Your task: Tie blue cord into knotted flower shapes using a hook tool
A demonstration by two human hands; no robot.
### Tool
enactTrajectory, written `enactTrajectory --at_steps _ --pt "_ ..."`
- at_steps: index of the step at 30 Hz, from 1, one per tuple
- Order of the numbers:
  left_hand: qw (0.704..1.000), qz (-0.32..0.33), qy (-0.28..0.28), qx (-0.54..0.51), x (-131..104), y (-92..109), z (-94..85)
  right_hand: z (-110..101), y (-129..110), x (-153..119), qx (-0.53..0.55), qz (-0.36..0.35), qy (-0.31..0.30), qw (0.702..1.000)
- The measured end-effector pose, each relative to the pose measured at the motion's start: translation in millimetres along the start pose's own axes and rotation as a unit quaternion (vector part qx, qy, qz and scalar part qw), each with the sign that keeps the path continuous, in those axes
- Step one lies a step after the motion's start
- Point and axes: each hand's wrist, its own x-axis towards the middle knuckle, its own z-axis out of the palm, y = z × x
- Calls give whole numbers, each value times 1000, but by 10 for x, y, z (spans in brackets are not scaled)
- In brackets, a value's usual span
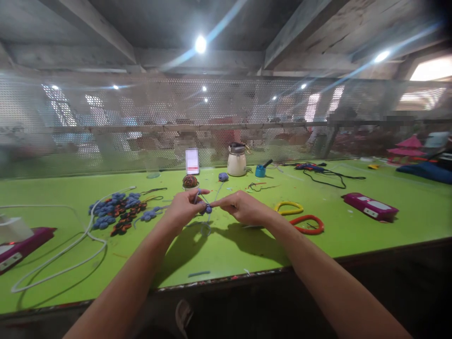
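Observation:
Between my hands is a small piece of blue-purple crochet (208, 208). My left hand (187, 205) pinches it, with yarn running over the raised fingers. My right hand (242, 207) is closed, its index fingertip at the piece's right side; whatever tool it may grip is too small to make out. A strand leads back to a blue-purple yarn ball (223, 177). To the left lie several blue crocheted flowers (113, 207) and dark-and-orange ones (123, 222), with a single blue flower (150, 214) nearer my left hand.
Scissors with yellow and red handles (310, 224) lie beside my right forearm. A white cable (84, 235) loops at left. Farther back stand a multicoloured yarn ball (189, 181), a phone (192, 161), a jar (236, 162) and a teal pot (260, 171). A magenta power strip (370, 207) sits right.

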Motion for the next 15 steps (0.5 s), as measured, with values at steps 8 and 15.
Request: enactTrajectory --at_steps 8,15 --pt "999 8 7 38 1 -22 16 34 -14 12 -39 16 -15 999" --pt "997 17 -11 77 57 -115 -13 33 -18 7 -70 7 -20 997"
